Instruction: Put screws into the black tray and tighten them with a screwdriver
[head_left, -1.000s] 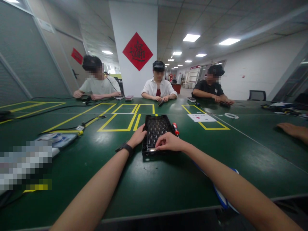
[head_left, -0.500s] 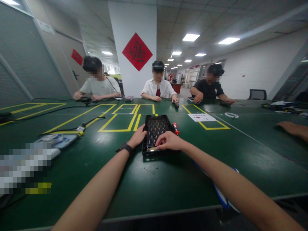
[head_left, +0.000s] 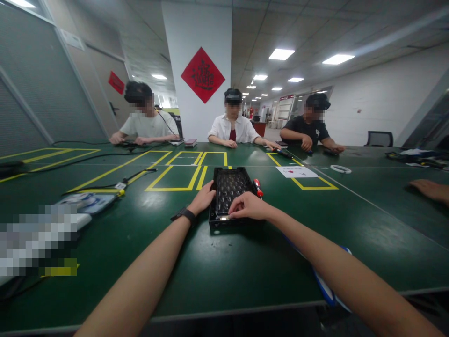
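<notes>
A black open case (head_left: pixel 232 180) with rows of small cup-like hollows lies lengthwise before me on the green table. My left hand (head_left: pixel 202 199) is closed on its left wall, thumb along the upper edge. My right hand (head_left: pixel 247 206) reaches over the near right part of the case with thumb and forefinger pinched together. At those fingertips a small pale piece (head_left: pixel 223 218) shows at the case's near end; whether it is held cannot be made out. Beside the right wall lies a red-handled screwdriver (head_left: pixel 258 187), partly hidden by my right hand.
A white sheet (head_left: pixel 297 172) and a white ring (head_left: pixel 340 169) lie farther right. Cables with a yellow tag (head_left: pixel 121 192) and a pixelated device are on the left. A blue-edged item (head_left: pixel 324 283) is under my right forearm. Three people sit opposite; another person's hand (head_left: pixel 430 188) rests at right.
My view has shifted slightly, moving the scene rightward. Both my hands stay at the case. The middle person's hand has reached farther to the right along the table.
</notes>
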`<state>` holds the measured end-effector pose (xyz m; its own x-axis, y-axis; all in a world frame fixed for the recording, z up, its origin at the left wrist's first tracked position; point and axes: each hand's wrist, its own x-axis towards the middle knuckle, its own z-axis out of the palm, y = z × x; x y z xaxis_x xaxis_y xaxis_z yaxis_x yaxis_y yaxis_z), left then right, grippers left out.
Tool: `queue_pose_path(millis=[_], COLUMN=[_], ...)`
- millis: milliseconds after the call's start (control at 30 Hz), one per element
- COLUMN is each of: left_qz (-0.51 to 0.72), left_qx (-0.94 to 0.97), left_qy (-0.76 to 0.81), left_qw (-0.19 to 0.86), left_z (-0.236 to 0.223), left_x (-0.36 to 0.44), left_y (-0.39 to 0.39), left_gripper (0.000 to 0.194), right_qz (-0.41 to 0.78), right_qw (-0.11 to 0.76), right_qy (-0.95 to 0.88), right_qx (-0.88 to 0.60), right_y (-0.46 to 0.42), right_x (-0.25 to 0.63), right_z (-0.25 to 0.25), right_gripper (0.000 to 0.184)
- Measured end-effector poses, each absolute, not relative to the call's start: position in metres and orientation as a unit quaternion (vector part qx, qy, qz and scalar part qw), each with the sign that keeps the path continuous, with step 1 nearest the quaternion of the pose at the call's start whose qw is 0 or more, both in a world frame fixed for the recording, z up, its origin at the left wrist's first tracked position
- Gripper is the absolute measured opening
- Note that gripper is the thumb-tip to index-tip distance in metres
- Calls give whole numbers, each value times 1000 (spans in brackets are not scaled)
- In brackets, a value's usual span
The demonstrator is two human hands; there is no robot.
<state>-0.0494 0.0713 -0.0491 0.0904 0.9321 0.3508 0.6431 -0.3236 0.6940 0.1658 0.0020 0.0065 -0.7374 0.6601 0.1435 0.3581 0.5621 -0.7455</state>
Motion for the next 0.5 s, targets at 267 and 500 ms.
queue_pose_path(millis=[267,500], left_qz=[385,386], left_qx=[716,715], left_qy=[551,553], left_qw=[187,186], left_z=[-50,-48], left_x=[-50,-49], left_y=[72,71], left_gripper=[61,61], right_qz=[321,333], right_qw=[214,207], right_qy=[-870,-869], right_qx=[-307,-302], right_y=[0,0], right_x=[166,166], right_z=[9,9], right_gripper=[33,33])
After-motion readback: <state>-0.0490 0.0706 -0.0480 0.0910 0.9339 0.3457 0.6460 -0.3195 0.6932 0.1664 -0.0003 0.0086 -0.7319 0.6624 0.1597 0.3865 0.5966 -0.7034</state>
